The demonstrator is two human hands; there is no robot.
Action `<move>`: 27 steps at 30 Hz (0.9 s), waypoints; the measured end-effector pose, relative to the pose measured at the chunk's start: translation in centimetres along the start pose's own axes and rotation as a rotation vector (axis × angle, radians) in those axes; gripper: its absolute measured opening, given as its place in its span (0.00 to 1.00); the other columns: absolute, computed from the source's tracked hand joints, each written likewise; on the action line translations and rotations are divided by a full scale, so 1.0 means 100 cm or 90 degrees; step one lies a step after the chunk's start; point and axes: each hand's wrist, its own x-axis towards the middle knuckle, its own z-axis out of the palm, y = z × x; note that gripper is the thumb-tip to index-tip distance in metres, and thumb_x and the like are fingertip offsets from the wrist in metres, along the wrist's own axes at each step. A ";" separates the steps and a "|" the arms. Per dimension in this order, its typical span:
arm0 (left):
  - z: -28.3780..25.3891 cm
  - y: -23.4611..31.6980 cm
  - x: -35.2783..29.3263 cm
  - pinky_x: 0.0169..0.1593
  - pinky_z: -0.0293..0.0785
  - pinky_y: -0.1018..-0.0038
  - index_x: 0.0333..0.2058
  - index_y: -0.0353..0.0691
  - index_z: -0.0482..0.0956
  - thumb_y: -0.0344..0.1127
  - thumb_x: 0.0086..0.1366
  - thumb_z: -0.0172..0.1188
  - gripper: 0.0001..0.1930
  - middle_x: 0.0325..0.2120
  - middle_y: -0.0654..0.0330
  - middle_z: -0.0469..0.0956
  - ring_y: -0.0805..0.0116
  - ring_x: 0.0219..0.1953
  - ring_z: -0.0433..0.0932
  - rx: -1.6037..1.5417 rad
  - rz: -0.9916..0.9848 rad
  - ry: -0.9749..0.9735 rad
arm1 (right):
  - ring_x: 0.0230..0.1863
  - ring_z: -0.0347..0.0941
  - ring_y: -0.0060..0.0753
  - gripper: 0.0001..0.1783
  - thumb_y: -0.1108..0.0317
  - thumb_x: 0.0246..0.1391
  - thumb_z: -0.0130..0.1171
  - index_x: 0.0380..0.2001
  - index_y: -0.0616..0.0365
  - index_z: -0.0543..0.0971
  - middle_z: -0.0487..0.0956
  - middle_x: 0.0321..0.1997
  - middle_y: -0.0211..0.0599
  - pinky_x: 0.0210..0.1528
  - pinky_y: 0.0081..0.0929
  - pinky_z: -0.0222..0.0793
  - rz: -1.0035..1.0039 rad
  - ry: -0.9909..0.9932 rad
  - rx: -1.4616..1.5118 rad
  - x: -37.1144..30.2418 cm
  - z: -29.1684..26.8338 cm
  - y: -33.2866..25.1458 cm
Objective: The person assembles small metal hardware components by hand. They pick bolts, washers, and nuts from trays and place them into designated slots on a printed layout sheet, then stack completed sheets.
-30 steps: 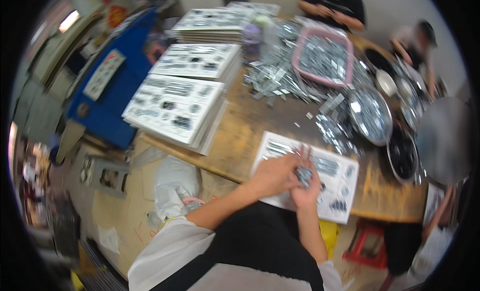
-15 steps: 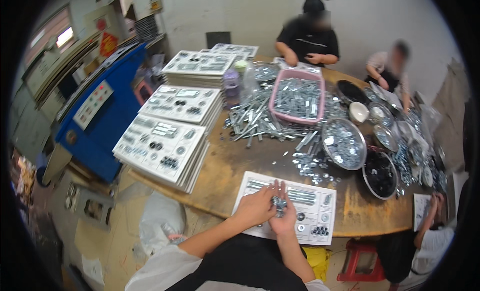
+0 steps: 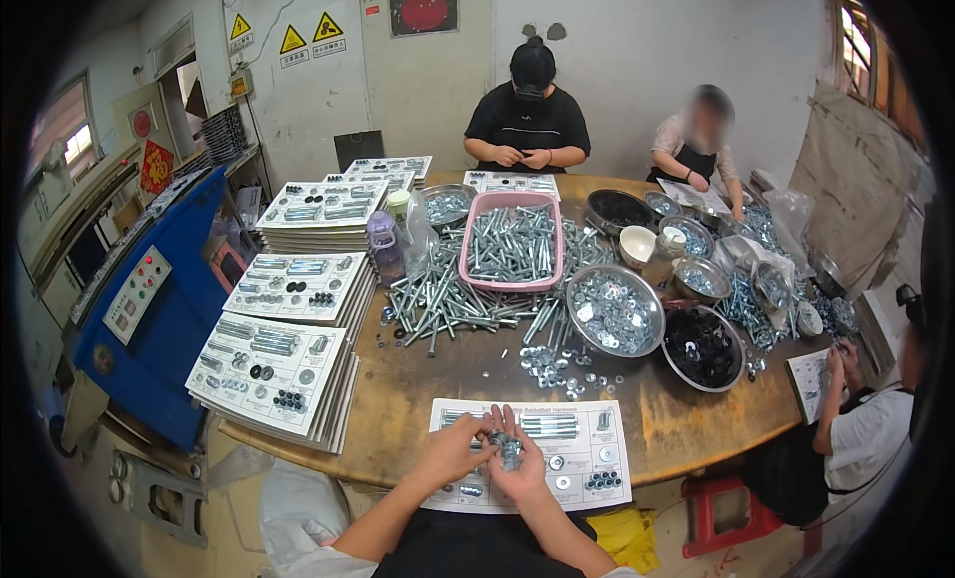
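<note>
My right hand is palm up, fingers stretched away from me, cradling several small shiny metal nuts. From the left, my left hand reaches across with bent fingers and thumb at the edge of that pile; whether a nut sits between its fingertips cannot be made out. Beneath both hands lies a white printed card at the table's near edge. On it show long metal bolts, pale washers, dark-centred nuts and a few pieces by my left wrist. My hands cover its middle.
Stacks of filled cards stand at left. A pink basket of bolts sits amid loose bolts, beside a metal bowl of washers and a bowl of black parts. Co-workers sit across and at right. The table is wooden.
The view has turned and levelled, so the table and cards appear shifted left. My hands stay together over the card, the nuts still in my right palm and my left fingers at them.
</note>
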 end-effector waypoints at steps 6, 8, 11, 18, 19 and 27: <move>-0.003 0.020 -0.003 0.35 0.76 0.63 0.42 0.47 0.76 0.48 0.54 0.66 0.19 0.34 0.61 0.75 0.57 0.32 0.80 0.058 0.048 0.017 | 0.69 0.57 0.36 0.23 0.67 0.66 0.39 0.62 0.61 0.66 0.64 0.68 0.39 0.69 0.35 0.53 0.007 -0.013 -0.008 -0.001 -0.002 -0.001; 0.001 0.021 -0.002 0.34 0.76 0.63 0.41 0.46 0.76 0.47 0.53 0.67 0.19 0.34 0.61 0.75 0.57 0.32 0.80 0.043 0.056 0.030 | 0.68 0.58 0.36 0.23 0.67 0.66 0.39 0.62 0.61 0.65 0.64 0.68 0.39 0.68 0.35 0.53 0.006 -0.020 -0.011 -0.003 -0.002 -0.004; 0.008 0.019 0.003 0.31 0.72 0.65 0.39 0.46 0.78 0.43 0.52 0.68 0.16 0.30 0.61 0.74 0.59 0.26 0.77 -0.040 0.059 0.057 | 0.68 0.58 0.37 0.24 0.67 0.66 0.40 0.63 0.60 0.65 0.63 0.68 0.39 0.67 0.34 0.54 0.012 -0.048 -0.014 -0.001 -0.005 -0.006; -0.001 0.014 0.006 0.30 0.72 0.64 0.39 0.43 0.77 0.41 0.53 0.69 0.17 0.29 0.60 0.74 0.57 0.28 0.76 0.043 0.071 0.098 | 0.66 0.59 0.34 0.25 0.66 0.66 0.40 0.66 0.56 0.62 0.62 0.69 0.31 0.61 0.25 0.62 0.034 -0.074 -0.108 0.001 -0.013 -0.003; 0.001 0.017 0.006 0.31 0.72 0.63 0.40 0.41 0.76 0.41 0.54 0.69 0.18 0.29 0.60 0.73 0.57 0.28 0.76 0.060 0.071 0.096 | 0.66 0.59 0.33 0.25 0.66 0.66 0.39 0.66 0.56 0.62 0.62 0.69 0.32 0.61 0.24 0.62 0.024 -0.080 -0.117 0.002 -0.014 -0.002; 0.016 0.016 0.006 0.31 0.72 0.67 0.41 0.38 0.76 0.34 0.51 0.70 0.18 0.28 0.55 0.74 0.60 0.26 0.75 -0.024 0.086 0.099 | 0.67 0.59 0.29 0.25 0.73 0.64 0.43 0.64 0.58 0.64 0.64 0.67 0.33 0.68 0.26 0.55 0.054 -0.028 -0.073 0.002 -0.012 -0.004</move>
